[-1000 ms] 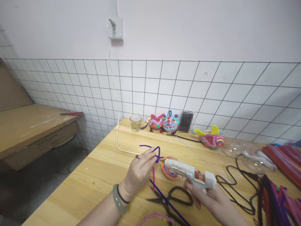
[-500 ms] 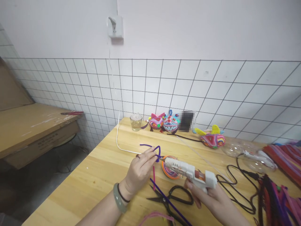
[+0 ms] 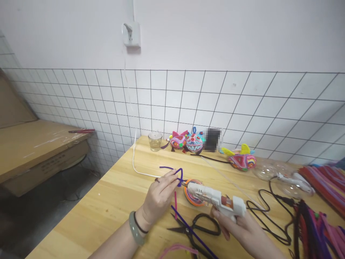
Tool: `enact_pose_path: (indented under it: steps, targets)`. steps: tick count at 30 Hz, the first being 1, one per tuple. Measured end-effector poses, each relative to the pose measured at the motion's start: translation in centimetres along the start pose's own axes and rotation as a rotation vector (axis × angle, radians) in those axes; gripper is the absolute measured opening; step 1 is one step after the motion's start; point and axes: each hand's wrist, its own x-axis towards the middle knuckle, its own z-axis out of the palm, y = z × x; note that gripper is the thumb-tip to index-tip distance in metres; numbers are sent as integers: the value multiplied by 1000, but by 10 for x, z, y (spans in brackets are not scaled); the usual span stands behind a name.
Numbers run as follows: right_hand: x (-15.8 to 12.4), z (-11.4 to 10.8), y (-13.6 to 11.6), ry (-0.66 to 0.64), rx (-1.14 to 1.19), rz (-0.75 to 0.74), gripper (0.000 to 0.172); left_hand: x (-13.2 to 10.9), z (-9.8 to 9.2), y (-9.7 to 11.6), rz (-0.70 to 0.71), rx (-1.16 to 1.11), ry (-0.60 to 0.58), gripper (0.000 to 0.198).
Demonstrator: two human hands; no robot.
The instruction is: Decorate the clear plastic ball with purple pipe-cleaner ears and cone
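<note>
Pinched in my left hand (image 3: pixel 160 196) is a bent purple pipe cleaner (image 3: pixel 181 173), with one loose end reaching out to the left. My right hand (image 3: pixel 237 228) grips a white glue gun (image 3: pixel 207 194), and its nozzle meets the pipe cleaner close to my left fingertips. Behind the nozzle lies a round piece with orange and purple coils (image 3: pixel 194 201), partly covered by the gun. Black-handled scissors (image 3: pixel 188 230) rest open below my hands. Across them runs a straight purple pipe cleaner (image 3: pixel 198 237), and a pink one (image 3: pixel 175 205) lies just left of it.
Along the wall stand a glass cup (image 3: pixel 155 141) and colourful decorated figures (image 3: pixel 194 142). At right are clear plastic shells (image 3: pixel 265 172), a tangled black cord (image 3: pixel 265 219) and bundles of pipe cleaners (image 3: pixel 323 183). A cardboard-covered table (image 3: pixel 40 144) is at left.
The view has shifted slightly. Both hands keep nearly the same pose, with the glue gun's nozzle still at the bent purple pipe cleaner.
</note>
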Motion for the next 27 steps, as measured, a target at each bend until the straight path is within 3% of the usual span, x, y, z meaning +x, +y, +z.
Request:
enact_pose_path:
  steps: [9,15,20,23,27]
  targets:
    - [-2,-7,1,20,-9,-38,31,1,-1,0,-29,-4,23,32]
    - [6,-26,13,191,-51,-37,33,6,-2,3,-42,1,59,29]
    - [24,-47,43,313,-472,-28,31,5,-3,4,-35,-5,53,29]
    - [35,-54,67,289,-677,-66,24,5,-3,5,-33,-12,41,29]
    - [41,-56,95,283,-829,7,26,5,-3,7,-29,-17,40,29]
